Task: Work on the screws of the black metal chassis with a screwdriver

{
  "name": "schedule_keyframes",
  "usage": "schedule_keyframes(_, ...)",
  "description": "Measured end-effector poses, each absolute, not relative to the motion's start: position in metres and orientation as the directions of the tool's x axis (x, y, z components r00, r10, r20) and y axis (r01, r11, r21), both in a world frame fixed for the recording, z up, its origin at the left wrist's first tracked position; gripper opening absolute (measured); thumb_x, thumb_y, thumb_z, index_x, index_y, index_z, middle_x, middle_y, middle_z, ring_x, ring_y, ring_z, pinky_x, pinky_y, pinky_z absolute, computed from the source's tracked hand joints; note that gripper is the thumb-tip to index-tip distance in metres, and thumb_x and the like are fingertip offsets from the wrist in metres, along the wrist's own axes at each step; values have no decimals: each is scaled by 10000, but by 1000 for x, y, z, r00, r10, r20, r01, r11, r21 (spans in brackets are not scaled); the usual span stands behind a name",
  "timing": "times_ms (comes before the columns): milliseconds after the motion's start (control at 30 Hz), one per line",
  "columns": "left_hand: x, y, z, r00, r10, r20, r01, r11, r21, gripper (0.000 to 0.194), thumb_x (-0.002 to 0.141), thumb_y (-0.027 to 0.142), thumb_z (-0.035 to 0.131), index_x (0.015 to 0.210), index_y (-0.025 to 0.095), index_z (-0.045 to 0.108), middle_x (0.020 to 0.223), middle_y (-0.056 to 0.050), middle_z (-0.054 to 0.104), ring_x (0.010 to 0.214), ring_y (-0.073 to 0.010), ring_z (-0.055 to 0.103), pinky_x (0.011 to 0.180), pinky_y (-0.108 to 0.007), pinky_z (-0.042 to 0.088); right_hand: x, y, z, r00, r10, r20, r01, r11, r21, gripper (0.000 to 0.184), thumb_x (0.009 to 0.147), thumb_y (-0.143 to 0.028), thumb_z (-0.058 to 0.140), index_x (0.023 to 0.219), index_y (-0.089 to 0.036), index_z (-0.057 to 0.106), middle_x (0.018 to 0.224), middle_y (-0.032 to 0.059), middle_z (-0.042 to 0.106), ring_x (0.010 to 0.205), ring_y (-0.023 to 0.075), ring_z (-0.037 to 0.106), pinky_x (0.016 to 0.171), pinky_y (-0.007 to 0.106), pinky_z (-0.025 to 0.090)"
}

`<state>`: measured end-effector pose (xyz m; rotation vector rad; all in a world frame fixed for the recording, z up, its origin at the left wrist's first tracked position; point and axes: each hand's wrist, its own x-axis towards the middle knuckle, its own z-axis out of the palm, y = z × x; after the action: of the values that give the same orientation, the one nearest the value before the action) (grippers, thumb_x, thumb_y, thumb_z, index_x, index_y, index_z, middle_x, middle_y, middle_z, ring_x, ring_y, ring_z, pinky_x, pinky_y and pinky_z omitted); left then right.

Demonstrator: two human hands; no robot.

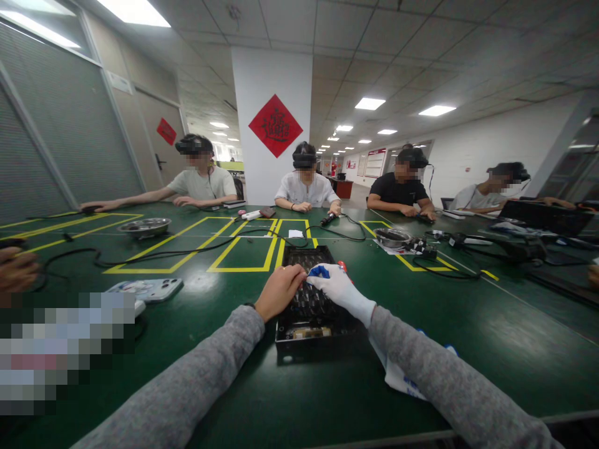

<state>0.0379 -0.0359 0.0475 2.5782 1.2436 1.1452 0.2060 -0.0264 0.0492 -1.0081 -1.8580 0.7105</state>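
Observation:
Both of my hands meet over a black open case on the green table, which has rows of small dark compartments or parts inside. My left hand, bare, has its fingers pinched together above the case's left side. My right hand wears a white glove with blue on the fingers. Its fingers are closed too, and their tips touch or nearly touch those of my left hand. What lies between the fingertips is too small or hidden to make out. A red object shows partly behind the gloved hand. Under my right forearm lies a white-and-blue glove.
A phone lies to the left. Metal bowls stand at the left and right. Black cables cross the table among yellow tape outlines. Several people with headsets sit opposite; a dark laptop is far right.

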Motion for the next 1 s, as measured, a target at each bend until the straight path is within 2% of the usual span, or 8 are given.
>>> schedule_keyframes(233,37,-31,42,376,715,590,701,-635,323,207,838,305,408,758,185,557,722,-31,576,711,-167,517,677,-289,372,209,-24,48,-226,891,393,398,453,-797,162,673,-302,562,673,-145,602,625,-6,572,590,107,489,567,228,379)
schedule_keyframes(400,36,-26,39,466,716,520,702,-657,275,138,765,301,528,746,185,602,718,-31,570,727,-168,512,689,-289,372,210,-22,47,-192,879,437,424,476,-771,135,673,-279,549,667,-155,601,634,-3,583,610,115,506,589,235,389)
schedule_keyframes(500,35,-24,38,526,712,466,708,-670,224,144,738,325,565,716,195,625,731,-37,575,740,-174,508,693,-294,362,210,-20,45,-171,879,446,437,473,-765,135,674,-281,548,689,-162,609,662,1,600,625,118,520,612,241,399)
schedule_keyframes(700,35,-24,37,525,708,472,732,-659,175,228,678,424,619,627,203,620,687,-43,572,734,-195,496,688,-315,346,212,-20,44,-173,871,459,453,484,-748,150,672,-298,552,695,-162,611,669,2,600,623,118,517,614,243,404)
schedule_keyframes(867,36,-23,38,542,707,454,719,-670,184,187,687,369,623,599,204,623,674,-49,566,736,-201,490,703,-334,351,210,-22,46,-178,884,432,422,465,-778,141,665,-290,559,687,-158,603,661,3,598,619,119,519,610,245,408)
schedule_keyframes(1000,38,-29,43,495,667,558,720,-673,166,151,767,309,542,706,205,633,758,-59,559,795,-203,480,740,-347,359,211,-20,44,-174,879,445,412,475,-777,142,677,-293,549,691,-161,598,679,7,599,642,122,523,624,248,409)
